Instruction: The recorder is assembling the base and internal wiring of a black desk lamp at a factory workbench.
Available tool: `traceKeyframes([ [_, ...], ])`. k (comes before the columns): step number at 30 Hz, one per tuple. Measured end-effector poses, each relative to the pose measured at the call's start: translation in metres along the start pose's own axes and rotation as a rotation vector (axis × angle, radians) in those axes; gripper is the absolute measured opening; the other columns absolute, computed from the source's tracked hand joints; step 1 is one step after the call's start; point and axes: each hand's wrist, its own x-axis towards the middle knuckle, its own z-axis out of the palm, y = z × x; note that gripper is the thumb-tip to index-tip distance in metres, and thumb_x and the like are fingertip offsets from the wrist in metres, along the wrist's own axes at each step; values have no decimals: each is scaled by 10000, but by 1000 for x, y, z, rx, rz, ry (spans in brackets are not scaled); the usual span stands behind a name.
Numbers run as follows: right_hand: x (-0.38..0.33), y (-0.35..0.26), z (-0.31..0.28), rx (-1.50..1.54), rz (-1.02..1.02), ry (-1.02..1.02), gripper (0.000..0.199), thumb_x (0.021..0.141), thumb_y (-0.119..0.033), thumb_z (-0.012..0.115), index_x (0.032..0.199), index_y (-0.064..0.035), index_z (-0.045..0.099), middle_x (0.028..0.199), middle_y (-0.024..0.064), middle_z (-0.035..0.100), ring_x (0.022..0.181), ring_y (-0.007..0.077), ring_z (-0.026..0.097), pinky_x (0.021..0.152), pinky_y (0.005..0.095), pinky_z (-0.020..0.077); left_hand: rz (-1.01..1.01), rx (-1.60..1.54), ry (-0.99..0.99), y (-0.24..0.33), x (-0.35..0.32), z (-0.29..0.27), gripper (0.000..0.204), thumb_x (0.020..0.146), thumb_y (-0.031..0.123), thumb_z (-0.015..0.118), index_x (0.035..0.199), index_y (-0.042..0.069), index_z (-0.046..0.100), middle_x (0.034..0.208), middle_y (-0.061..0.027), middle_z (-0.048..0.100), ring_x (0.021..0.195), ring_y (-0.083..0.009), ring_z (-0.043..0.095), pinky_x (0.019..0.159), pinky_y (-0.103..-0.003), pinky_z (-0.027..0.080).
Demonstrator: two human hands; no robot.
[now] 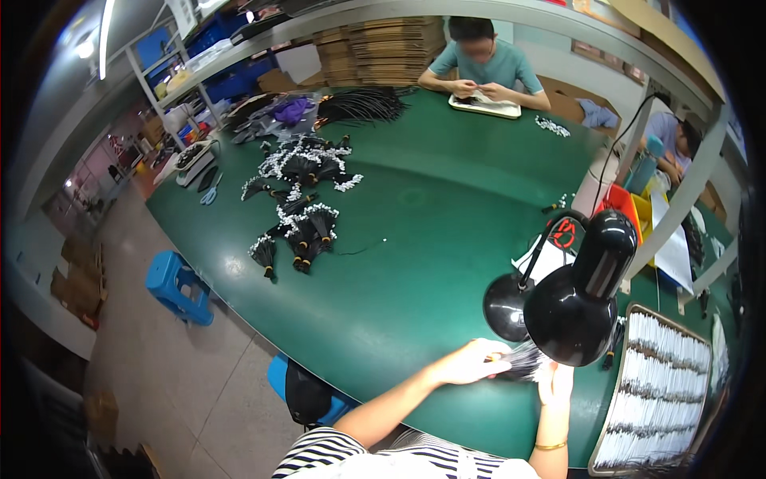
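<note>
Bundle of thin cables point(523, 363) sits lower right under the black lamp point(582, 295); my left hand point(471, 363) pinches it, right hand point(556, 382) half hidden, fingers unreadable; I judge I'm sorting; next needs a steady pull.

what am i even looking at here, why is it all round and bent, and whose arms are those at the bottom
This is one picture from a wide fisheye camera worn on a person's head, looking down, so straight edges bend near the rim. The two bare forearms at the bottom belong to that wearer. The left hand and right hand meet on a small bundle of thin pale pieces, partly hidden behind a black desk lamp. They work at a big green table. On it lie heaps of black bundles with white tips, and a tray of white pieces in rows sits at the right. Across the table another person works over a pale tray.
</note>
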Motion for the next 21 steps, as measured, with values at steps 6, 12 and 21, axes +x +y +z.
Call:
traceKeyframes([
  [6, 12, 5, -16, -157, -58, 16, 418, 802, -164, 391, 1195, -114, 258, 1210, 66, 281, 1048, 215, 344, 904, 325, 262, -315, -150, 303, 13, -70, -91, 285, 753, 100, 509, 1010, -18, 474, 608, -56, 522, 470, -90, 464, 429, -207, 390],
  [12, 10, 5, -20, -567, -88, 9, 480, 757, -145, 469, 1183, -64, 264, 1178, 111, 307, 1028, 245, 352, 897, 330, 257, 240, -209, 1216, 25, -112, -137, 499, 772, 213, 484, 1186, 35, 270, 1069, -117, 451, 959, -200, 448, 770, -305, 365],
  [21, 9, 2, 14, -1568, -444, -46, 513, 696, -176, 569, 1123, -6, 342, 1113, 195, 360, 1002, 311, 365, 871, 334, 270, 513, 79, 932, 120, -136, -127, 463, 753, 326, 473, 1073, -5, 423, 1075, -106, 460, 1012, -181, 424, 830, -290, 326],
])
